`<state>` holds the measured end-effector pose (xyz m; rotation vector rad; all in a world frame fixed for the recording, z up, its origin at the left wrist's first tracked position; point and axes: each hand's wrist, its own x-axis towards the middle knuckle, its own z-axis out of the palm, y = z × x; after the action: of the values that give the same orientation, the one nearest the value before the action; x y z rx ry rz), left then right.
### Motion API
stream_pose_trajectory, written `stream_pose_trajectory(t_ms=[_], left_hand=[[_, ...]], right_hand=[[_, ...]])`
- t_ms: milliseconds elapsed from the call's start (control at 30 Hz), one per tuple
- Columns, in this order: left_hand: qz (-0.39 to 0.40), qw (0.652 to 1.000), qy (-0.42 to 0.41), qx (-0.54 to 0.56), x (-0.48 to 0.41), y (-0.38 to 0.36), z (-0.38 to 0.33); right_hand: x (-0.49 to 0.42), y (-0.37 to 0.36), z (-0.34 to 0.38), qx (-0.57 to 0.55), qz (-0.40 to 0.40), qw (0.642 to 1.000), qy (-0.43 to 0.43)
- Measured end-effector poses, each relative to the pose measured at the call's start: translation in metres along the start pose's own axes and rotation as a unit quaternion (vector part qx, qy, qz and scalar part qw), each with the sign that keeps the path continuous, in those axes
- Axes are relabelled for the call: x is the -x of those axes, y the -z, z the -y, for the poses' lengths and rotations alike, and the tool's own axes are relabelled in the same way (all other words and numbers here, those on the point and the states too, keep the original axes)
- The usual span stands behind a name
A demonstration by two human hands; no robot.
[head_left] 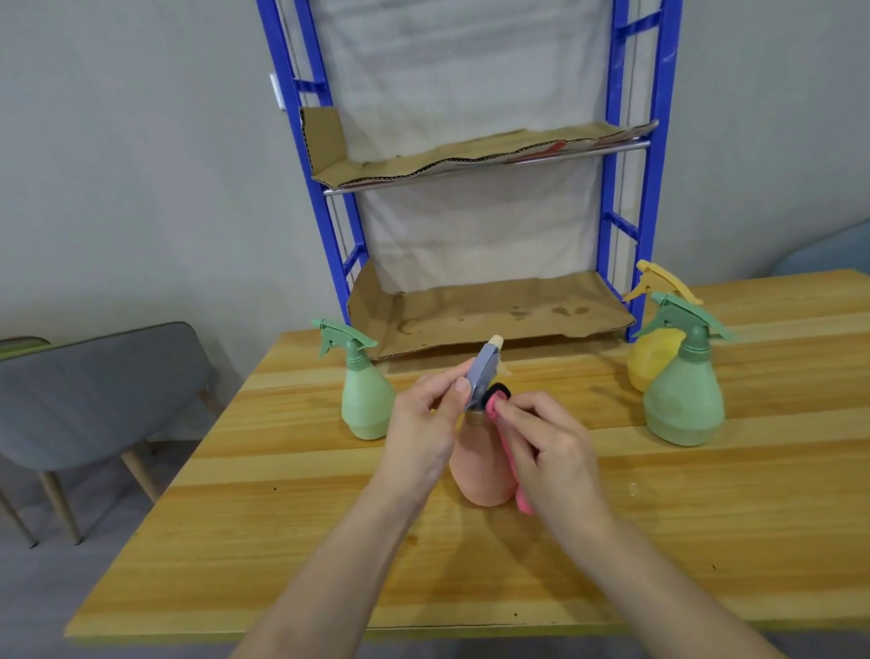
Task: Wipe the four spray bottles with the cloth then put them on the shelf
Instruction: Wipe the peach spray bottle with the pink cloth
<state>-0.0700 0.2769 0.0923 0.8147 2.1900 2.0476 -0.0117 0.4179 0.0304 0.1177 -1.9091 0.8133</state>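
Pinching the grey-blue spray head (482,372) of the peach spray bottle (479,475) between thumb and fingers, my left hand (424,422) steadies the bottle from its left side. The bottle stands upright on the wooden table (744,513), in the middle and a little toward the near edge. My right hand (549,450) is curled around the pink cloth (517,472) and presses its top end against the bottle's neck, just beside a black collar (499,389) under the spray head. The rest of the cloth hangs down the bottle's right side to the tabletop. Both hands are close together on this one bottle, left on the head, right on the cloth. Farther back on the left stands the left green bottle (366,401), upright, nozzle pointing left, apart from my hands. On the right stands the right green bottle (682,399), and just behind it, touching or nearly so, the yellow bottle (651,360); I cannot tell which. At the far edge of the table rises the shelf (637,160), with a blue frame and two tiers lined with brown cardboard (493,315); the lower sheet carries dark stains. No bottle is on either tier. A grey chair (82,395) stands on the floor to the far left of the table, and the back of a pale blue chair (854,248) shows at the far right.
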Motion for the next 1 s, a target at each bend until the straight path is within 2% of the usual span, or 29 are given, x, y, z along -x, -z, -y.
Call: stream_pose_trajectory(t_ms=[167,333,400,633,833,1000], left_hand=[[0.000,1.000,-0.003,-0.008,0.000,-0.001,0.001],[-0.004,1.000,-0.012,-0.001,-0.001,-0.001,0.003],[-0.005,1.000,-0.007,0.006,-0.001,-0.001,0.004],[-0.005,1.000,-0.009,0.000,0.000,-0.002,0.001],[-0.023,1.000,-0.005,-0.004,0.001,-0.005,0.002],[0.000,1.000,-0.011,-0.009,0.002,-0.001,-0.003]], right_hand=[[0.004,0.006,0.002,-0.003,0.001,0.999,-0.035],[-0.006,0.000,0.020,-0.011,-0.028,0.999,-0.023],[-0.009,-0.001,0.021,-0.007,-0.027,0.998,-0.053],[-0.028,0.003,0.019,-0.025,0.063,0.984,-0.163],[-0.007,-0.002,0.034,0.001,0.010,0.991,-0.131],[-0.024,0.000,0.031,-0.081,0.023,0.963,-0.254]])
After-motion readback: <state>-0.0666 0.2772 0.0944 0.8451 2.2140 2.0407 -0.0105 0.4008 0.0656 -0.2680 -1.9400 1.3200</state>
